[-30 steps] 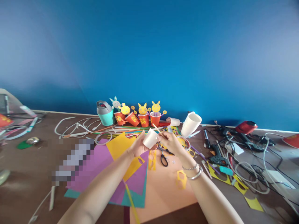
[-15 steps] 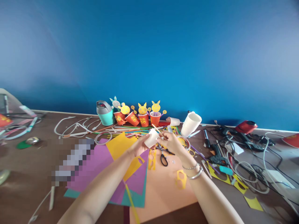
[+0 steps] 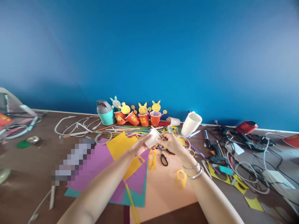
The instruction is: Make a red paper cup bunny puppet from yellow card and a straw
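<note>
A small white paper cup (image 3: 151,139) is gripped in my left hand (image 3: 139,145), tilted above the peach sheet. My right hand (image 3: 171,143) pinches a thin pale stick (image 3: 155,129), which lies close along the cup's upper right side. Whether stick and cup touch I cannot make out, since my fingers cover part of both. Just below my hands lie black-handled scissors (image 3: 164,159) on the peach paper sheet (image 3: 167,196).
Red cups (image 3: 144,120) with yellow animal faces stand along the back, beside a teal container (image 3: 106,116). A white cup-like container (image 3: 191,124) stands right of them. Purple paper (image 3: 93,168) lies left; a glue gun (image 3: 218,155) and cables lie right.
The pale stick has dropped slightly and lies closer along the cup. Both hands stay almost in the same place.
</note>
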{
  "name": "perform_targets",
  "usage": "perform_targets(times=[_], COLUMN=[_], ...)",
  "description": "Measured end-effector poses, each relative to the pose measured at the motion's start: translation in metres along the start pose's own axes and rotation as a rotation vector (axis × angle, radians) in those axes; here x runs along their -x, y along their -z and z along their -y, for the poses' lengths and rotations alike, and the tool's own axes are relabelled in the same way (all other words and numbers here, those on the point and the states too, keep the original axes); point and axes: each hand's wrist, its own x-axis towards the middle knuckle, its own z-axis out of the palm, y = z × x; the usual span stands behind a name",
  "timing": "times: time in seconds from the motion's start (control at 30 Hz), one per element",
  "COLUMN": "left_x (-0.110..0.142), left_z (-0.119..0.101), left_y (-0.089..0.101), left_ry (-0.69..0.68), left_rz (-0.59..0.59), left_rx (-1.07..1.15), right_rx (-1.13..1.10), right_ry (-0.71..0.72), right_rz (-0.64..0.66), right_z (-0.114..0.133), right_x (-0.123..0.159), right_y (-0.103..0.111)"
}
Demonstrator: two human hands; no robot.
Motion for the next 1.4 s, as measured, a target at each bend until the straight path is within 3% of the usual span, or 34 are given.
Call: perform_targets(times=[0.3,0.47,0.77,0.97,1.27,1.4], left_x=[0.001,0.0,0.002,0.0,0.001,0.0], left_z=[0.001,0.001,0.003,0.005,0.007,0.007], left_y=[-0.003,0.0,-0.002,0.003,0.004,0.004], left_ry=[-0.048,-0.03,-0.041,-0.04,-0.068,-0.067], left_rz=[0.001,0.015,-0.053,0.003,0.021,0.003], left_rx=[-0.018,-0.067,-0.15,-0.139,-0.177,-0.163], right_rx=[0.002,0.001,0.154,0.155,0.188,0.232], right_ry=[-0.051,-0.09,0.02,0.049,0.017,0.084], right_rz=[0.017,0.103,0.047,0.159,0.1,0.055], right_z=[0.003,0.008,0.01,0.009,0.013,0.01], right_x=[0.002,0.005,0.006,0.007,0.01,0.009], right_y=[0.0,0.005,0.004,0.011,0.01,0.007])
